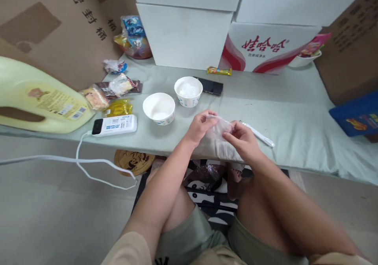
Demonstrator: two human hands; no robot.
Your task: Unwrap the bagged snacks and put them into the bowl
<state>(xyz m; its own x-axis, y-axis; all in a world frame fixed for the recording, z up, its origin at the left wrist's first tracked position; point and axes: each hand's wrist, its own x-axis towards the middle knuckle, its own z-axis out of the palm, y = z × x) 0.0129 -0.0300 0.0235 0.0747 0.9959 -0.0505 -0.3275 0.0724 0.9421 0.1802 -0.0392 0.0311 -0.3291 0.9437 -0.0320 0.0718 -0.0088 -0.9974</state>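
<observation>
Between my two hands is a thin, clear plastic bag [217, 129], held just over the table's front edge. My left hand [201, 127] pinches its upper left side. My right hand [240, 137] grips its right side with thumb and fingers. Beyond my left hand stands a white paper bowl [189, 99] holding whitish, translucent material I cannot make out. Left of it is a second white paper bowl [161, 109], with nothing visible inside. A white, slim-handled tool [261, 136] lies right of my right hand; its far end is partly hidden.
Behind the bowls lie a dark phone [211, 86] and a yellow wrapped snack [219, 71]. White boxes [186, 36] line the back. At left are a power bank [115, 125] with a cable, wrapped snacks [119, 107] and a large yellow jug [44, 99]. A blue package [356, 115] is at right.
</observation>
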